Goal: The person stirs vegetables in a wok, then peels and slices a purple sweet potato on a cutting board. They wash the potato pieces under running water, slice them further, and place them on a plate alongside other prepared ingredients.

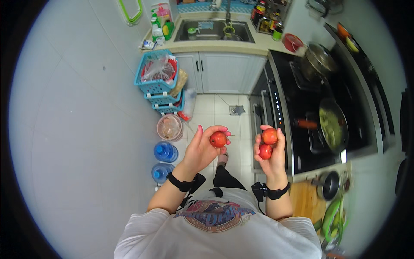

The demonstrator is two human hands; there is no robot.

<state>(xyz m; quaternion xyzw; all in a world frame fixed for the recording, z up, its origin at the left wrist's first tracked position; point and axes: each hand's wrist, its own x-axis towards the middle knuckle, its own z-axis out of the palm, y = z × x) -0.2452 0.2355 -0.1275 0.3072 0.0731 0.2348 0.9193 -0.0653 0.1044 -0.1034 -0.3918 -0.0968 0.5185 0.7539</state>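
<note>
In front of my body, my left hand [202, 149] is turned palm up, its fingers curled round one small red apple [218, 139] with a thin stem pointing right. My right hand [273, 160] grips two more small fruits: an orange-red apple [270, 136] at the fingertips and a redder apple [265, 151] just below it. Both hands are raised above the floor, apart from each other. A black band with a small device sits on each wrist.
A sink [214, 32] lies ahead in the counter. To the right, a black stove [297, 112] bears a pot [318, 62] and a frying pan [333, 125]. Stacked blue baskets [142, 73], a pink waste bin [169, 127] and blue water jugs [165, 151] line the left wall.
</note>
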